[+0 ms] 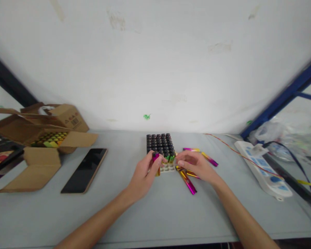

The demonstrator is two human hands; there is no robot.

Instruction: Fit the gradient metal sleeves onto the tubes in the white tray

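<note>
My left hand (143,176) is closed around a slim purple-and-gold tube (156,157) with a dark top, held upright at the tray's front left. My right hand (194,162) is by the tray's right edge, fingers bent and drawn together; whatever is between the fingertips is too small to make out. Between the hands stands a white tray (168,167) with round holes. Black-topped tubes (159,141) fill its rear rows, and a few green ones show at the front. Purple-and-gold tubes (188,181) lie loose under and beside my right hand.
At left are an opened cardboard box (75,139) holding yellowish tubes, another carton (74,119) behind it, and a dark phone (85,170). To the right lies a white power strip (264,169) with cables and plastic bags (280,138). A white wall (155,69) closes the back.
</note>
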